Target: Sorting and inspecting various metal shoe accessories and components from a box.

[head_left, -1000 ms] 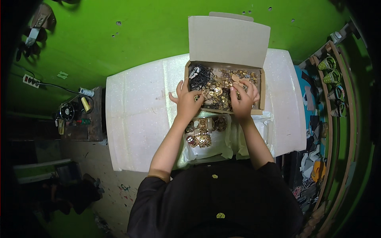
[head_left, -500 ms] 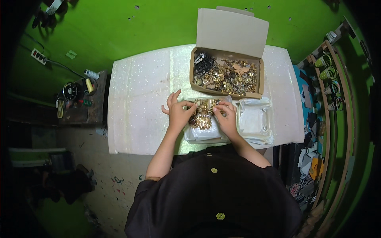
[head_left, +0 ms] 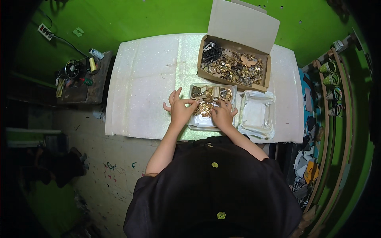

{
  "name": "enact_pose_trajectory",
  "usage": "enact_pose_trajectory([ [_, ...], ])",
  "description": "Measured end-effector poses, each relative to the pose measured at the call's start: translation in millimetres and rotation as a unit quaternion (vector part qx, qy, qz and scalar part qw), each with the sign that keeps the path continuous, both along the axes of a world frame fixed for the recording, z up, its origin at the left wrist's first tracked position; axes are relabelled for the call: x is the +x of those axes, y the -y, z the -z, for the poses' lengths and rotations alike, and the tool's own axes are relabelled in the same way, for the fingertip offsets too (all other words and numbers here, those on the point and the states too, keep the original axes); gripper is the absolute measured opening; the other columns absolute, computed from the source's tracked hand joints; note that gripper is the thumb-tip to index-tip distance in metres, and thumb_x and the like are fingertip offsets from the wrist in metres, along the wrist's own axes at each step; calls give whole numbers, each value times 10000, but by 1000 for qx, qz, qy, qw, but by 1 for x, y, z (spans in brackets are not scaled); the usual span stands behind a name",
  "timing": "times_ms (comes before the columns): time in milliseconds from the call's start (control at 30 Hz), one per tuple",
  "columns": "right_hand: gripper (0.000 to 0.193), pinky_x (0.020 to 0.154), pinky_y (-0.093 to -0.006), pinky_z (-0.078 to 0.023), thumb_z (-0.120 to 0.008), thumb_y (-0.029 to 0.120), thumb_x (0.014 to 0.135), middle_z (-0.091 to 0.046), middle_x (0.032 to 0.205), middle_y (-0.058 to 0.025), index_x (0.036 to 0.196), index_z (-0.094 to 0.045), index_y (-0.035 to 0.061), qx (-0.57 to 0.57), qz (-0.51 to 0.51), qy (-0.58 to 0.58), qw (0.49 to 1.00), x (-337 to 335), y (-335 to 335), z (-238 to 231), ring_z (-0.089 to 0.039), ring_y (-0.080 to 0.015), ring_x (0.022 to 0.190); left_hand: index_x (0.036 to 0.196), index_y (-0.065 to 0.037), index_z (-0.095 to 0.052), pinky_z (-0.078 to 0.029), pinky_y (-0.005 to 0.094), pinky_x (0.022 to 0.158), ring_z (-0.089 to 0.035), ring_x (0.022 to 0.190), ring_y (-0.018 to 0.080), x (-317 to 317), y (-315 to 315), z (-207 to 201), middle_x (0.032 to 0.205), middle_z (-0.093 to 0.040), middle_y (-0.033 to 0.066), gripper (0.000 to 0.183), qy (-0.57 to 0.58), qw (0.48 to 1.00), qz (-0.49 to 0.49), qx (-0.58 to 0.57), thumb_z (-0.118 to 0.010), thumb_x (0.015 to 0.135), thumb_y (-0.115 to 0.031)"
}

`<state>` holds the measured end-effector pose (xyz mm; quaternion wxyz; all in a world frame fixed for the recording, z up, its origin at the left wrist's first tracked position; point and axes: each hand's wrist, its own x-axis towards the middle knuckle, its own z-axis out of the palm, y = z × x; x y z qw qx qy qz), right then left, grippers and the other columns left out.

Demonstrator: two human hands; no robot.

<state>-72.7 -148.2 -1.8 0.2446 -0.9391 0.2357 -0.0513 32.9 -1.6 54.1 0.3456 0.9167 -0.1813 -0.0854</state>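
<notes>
A shallow tray [head_left: 192, 127] lined with white plastic stands close in front of me. Gold-coloured metal pieces, perhaps buckles or ornaments, sit in groups [head_left: 209, 93] along its far side. Nearer to me, another cluster of gold metal pieces [head_left: 205, 110] rests on the white lining between my hands. My left hand [head_left: 180, 112] has its thumb and forefinger pressed at the cluster's left edge, while its other fingers spread outward. On the right edge, my right hand [head_left: 223, 118] has bent fingers against the pieces. Its fingertips are partly hidden.
Behind the tray stands an open cardboard box [head_left: 238, 82] full of loose gold and black metal pieces. A second white-lined tray [head_left: 256, 131] lies to the right. Thread spools [head_left: 93, 64] stand on a dark side table; shoes hang on a wooden rack [head_left: 331, 115].
The view has shifted, so the table sits higher. My hands have come down towards the nearer cluster, and the groups along the tray's far side now show more fully.
</notes>
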Motion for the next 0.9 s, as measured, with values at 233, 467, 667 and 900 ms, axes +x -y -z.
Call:
enact_pose_trajectory([
  [233,158,929,-601,-187,-620,252,788,-539,1158,-49,852,-714,143,-50,-34,12,998,0,-1,6,-376,-273,1184,758,-173,-752,18,654,991,-195,1355,343,-5,1,2,1425,-369,171,208,-6,1000,3,1,-759,692,-371],
  [467,204,937,-498,-157,-630,322,821,-554,1095,-31,899,-706,150,26,39,159,986,9,8,-31,-390,-241,1149,706,-159,-731,-6,668,976,-202,1346,351,-11,8,-2,1409,-384,161,173,37,999,18,-14,-766,677,-325],
  [667,266,918,-396,-222,-695,370,779,-598,989,-24,795,-720,106,151,18,86,985,16,10,-55,-439,-224,1072,678,-141,-708,-33,688,945,-231,1333,351,-22,16,-5,1398,-395,147,146,162,985,68,-1,-735,691,-284],
  [900,225,941,-396,-245,-698,311,773,-603,1009,-32,839,-715,97,196,25,71,978,15,10,-48,-454,-241,1070,697,-148,-715,-46,685,939,-231,1332,358,-28,15,8,1407,-384,131,161,212,972,102,7,-735,694,-307],
])
